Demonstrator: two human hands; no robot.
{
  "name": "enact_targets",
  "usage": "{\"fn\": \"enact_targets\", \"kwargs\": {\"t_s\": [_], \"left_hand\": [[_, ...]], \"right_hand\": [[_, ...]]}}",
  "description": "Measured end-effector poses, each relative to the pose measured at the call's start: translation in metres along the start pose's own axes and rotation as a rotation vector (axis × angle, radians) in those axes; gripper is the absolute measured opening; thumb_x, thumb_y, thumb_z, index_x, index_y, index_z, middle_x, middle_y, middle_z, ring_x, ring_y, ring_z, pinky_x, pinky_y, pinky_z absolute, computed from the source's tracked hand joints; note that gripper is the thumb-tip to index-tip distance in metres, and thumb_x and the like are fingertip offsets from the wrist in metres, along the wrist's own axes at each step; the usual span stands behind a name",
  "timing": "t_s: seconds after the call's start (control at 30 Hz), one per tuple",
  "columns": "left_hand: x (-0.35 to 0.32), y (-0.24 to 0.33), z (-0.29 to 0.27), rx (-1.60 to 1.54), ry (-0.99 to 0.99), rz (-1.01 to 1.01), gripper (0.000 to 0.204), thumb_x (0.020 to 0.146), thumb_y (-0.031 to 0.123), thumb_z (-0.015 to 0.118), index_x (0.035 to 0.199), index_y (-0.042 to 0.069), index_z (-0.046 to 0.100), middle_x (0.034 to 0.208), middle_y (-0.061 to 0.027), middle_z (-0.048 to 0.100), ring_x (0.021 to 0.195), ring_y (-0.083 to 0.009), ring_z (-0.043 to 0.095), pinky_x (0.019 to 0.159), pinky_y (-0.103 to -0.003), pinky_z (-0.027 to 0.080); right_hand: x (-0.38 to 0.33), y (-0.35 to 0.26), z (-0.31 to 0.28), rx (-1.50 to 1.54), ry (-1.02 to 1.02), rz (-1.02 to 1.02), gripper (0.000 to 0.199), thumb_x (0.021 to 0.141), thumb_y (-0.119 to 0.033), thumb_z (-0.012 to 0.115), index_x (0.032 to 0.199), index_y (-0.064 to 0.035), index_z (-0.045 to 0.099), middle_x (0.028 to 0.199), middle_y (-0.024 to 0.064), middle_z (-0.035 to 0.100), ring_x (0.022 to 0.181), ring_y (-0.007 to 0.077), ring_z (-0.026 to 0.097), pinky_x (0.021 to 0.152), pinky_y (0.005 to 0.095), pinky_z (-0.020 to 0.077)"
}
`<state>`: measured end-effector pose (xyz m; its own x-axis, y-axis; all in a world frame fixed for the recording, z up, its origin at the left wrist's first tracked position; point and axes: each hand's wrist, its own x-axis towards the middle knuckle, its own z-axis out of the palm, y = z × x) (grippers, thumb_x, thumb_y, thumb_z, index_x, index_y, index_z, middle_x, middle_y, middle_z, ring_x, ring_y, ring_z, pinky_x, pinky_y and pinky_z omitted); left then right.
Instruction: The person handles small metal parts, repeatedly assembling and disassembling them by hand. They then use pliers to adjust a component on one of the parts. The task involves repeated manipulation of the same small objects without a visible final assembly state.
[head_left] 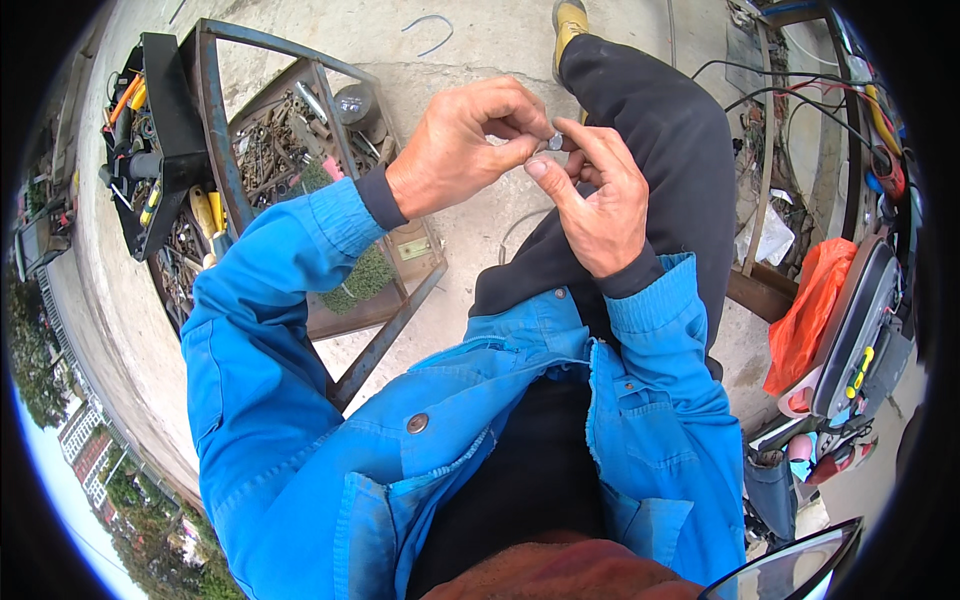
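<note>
Bimanual handling of a small part, seen from the worker's head. The small silvery piece lay btwn the two hands, over the gap beside the far end of the black-trousered leg. The L hand had thumb & index together, clamped on the piece's left side. The R hand had thumb & index apart w/ the piece near their tips; whether they gripped it one couldn't tell. Both hands were raised and close, prob. b/c so small a part needed fingertip control in clear sight. To the left, a metal frame bore loose hardware, w/ a black tool case beside it, presumably for easy reach. To the right were dark cables on the far side & an orange bag nearer, apparently set aside, out of the working space.
</note>
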<state>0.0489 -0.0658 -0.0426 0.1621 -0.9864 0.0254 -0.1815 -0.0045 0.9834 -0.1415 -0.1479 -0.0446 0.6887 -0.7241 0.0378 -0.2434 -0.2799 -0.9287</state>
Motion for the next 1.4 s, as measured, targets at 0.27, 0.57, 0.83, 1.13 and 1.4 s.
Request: {"fn": "enact_targets", "kwargs": {"t_s": [0.27,0.57,0.83,1.13,1.4], "left_hand": [[-0.001,-0.001,-0.001,0.006,-0.015,0.015,0.014,0.09,-0.011,0.069,0.099,-0.001,0.071,0.11,-0.007,0.069,0.099,-0.0146,0.071,0.088,-0.029,0.062],[-0.002,0.002,0.003,-0.108,0.07,-0.134,0.016,0.092,-0.009,0.069,0.105,0.0,0.07,0.104,-0.0032,0.071,0.097,-0.0099,0.069,0.087,-0.026,0.059],[0.001,0.003,0.0,-0.191,0.091,-0.191,0.016,0.092,-0.009,0.069,0.106,-0.001,0.07,0.101,-0.0047,0.073,0.096,-0.0109,0.071,0.088,-0.027,0.06],[0.002,0.008,-0.005,-0.189,0.095,-0.282,0.015,0.089,-0.002,0.073,0.104,-0.001,0.072,0.095,-0.0065,0.075,0.09,-0.0132,0.072,0.085,-0.029,0.06],[0.0,0.009,-0.002,-0.265,0.133,-0.294,0.015,0.089,-0.001,0.075,0.103,-0.001,0.071,0.095,-0.0066,0.074,0.089,-0.0136,0.072,0.084,-0.03,0.06]], "right_hand": [[-0.001,0.001,0.008,0.094,0.001,0.017,0.051,0.086,-0.027,0.087,0.124,0.0025,0.071,0.098,0.0104,0.065,0.076,0.017,0.061,0.068,0.0317,0.0515],[0.001,-0.001,0.01,0.348,-0.028,0.063,0.049,0.09,-0.016,0.082,0.132,0.0054,0.065,0.111,0.0129,0.064,0.085,0.018,0.065,0.085,0.0323,0.0589],[0.0,-0.004,0.006,0.158,-0.035,-0.027,0.055,0.084,-0.005,0.081,0.135,0.0042,0.062,0.119,0.0167,0.065,0.096,0.0236,0.07,0.088,0.0348,0.0595],[0.0,-0.003,0.003,-0.169,0.011,-0.256,0.058,0.078,0.0,0.081,0.133,0.0003,0.062,0.122,0.019,0.067,0.1,0.0327,0.07,0.084,0.0383,0.058],[0.0,-0.003,0.004,-0.138,0.061,-0.21,0.052,0.08,0.009,0.079,0.13,-0.0029,0.069,0.118,0.0143,0.07,0.089,0.0198,0.071,0.08,0.0317,0.0597]]}}
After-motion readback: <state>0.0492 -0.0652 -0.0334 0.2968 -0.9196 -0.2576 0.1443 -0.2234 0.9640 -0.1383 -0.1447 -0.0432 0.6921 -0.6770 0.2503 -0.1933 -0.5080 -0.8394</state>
